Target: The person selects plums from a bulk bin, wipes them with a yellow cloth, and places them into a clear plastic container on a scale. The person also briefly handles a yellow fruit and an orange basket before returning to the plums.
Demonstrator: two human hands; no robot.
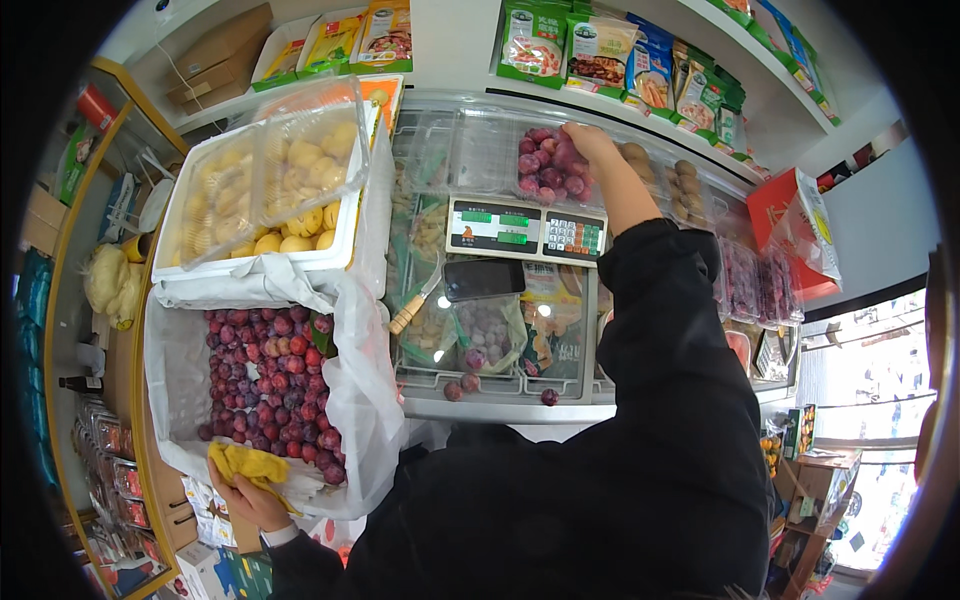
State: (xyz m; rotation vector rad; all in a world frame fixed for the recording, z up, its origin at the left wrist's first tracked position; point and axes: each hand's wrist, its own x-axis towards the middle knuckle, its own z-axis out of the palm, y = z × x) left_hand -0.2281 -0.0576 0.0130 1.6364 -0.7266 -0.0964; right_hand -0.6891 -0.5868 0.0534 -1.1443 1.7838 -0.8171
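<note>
My left hand grips a yellow cloth at the near edge of a deep box lined with white plastic sheeting. Many red-purple plums fill this box. My right hand reaches forward to the plums in a clear plastic container. Its fingers are bent down over their right side and partly hidden, so a hold on any one plum is unclear. The container's plums lie in its right half, just behind the keypad and display of a weighing scale.
A dark phone and a wooden-handled knife lie on the glass-topped freezer. Loose plums rest along its front edge. A clear lidded container sits tilted over a white foam box of yellow fruit. Packed kiwifruit stands right.
</note>
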